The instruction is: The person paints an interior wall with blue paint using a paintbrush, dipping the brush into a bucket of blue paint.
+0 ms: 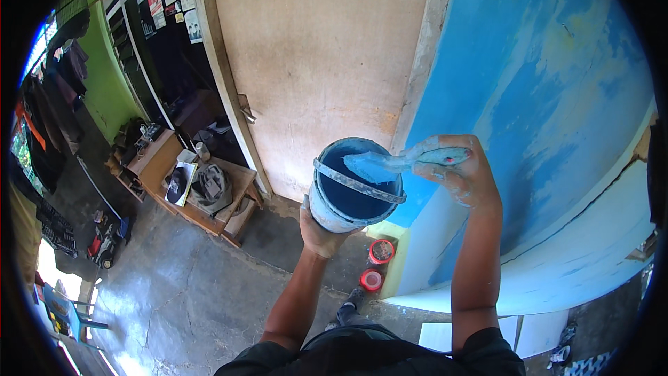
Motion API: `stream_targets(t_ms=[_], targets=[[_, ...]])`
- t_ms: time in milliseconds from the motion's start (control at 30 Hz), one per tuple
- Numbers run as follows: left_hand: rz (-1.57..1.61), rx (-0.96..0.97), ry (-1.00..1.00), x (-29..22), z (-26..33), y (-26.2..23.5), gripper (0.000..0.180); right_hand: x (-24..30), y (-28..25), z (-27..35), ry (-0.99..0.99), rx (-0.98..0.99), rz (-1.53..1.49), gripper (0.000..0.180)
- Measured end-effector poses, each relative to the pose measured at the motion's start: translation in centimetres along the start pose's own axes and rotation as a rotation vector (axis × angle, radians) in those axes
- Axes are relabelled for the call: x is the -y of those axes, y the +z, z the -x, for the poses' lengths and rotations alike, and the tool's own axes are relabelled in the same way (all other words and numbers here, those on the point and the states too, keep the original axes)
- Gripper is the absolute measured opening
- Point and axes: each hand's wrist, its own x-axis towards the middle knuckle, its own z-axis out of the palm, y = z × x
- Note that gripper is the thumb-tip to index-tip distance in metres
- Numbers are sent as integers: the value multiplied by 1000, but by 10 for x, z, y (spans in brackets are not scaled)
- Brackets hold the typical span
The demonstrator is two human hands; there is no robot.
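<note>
My left hand (321, 235) is closed round the lower side of a paint-smeared bucket (327, 212), holding it up off the floor with its mouth toward me. Dark blue paint (348, 198) shows inside, and the bucket's handle (358, 182) lies across the opening. In my right hand (456, 170) is a paintbrush (400, 161), gripped by its paint-covered handle. Its light blue bristles are over the bucket's mouth, near the far right rim; whether they touch the paint I cannot tell. To the right stands a wall (529, 97) with patchy blue paint.
A pale door (320, 49) stands ahead. Two red-rimmed tubs (372, 280) sit on the floor by the wall's foot. At left, a wooden table (236, 184) carries a grey bag (211, 186). A blue chair (66, 310) and hanging clothes (52, 108) are farther left.
</note>
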Motion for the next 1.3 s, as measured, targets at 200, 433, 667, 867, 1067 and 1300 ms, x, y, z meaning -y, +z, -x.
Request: stream_targets(t_ms=[200, 433, 667, 867, 1067, 1300], targets=[[-3, -38, 137, -1, 54, 0, 65, 10, 41, 31, 104, 298, 420, 24], [-18, -38, 214, 11, 73, -4, 69, 15, 60, 59, -57, 413, 527, 29], [24, 5, 177, 25, 80, 3, 65, 19, 57, 67, -125, 477, 786, 30], [23, 10, 208, 35, 83, 10, 62, 18, 53, 72, -160, 501, 897, 27], [67, 26, 179, 51, 89, 23, 63, 22, 32, 80, -214, 483, 803, 27], [35, 0, 160, 90, 97, 34, 68, 53, -13, 101, -135, 288, 399, 24]])
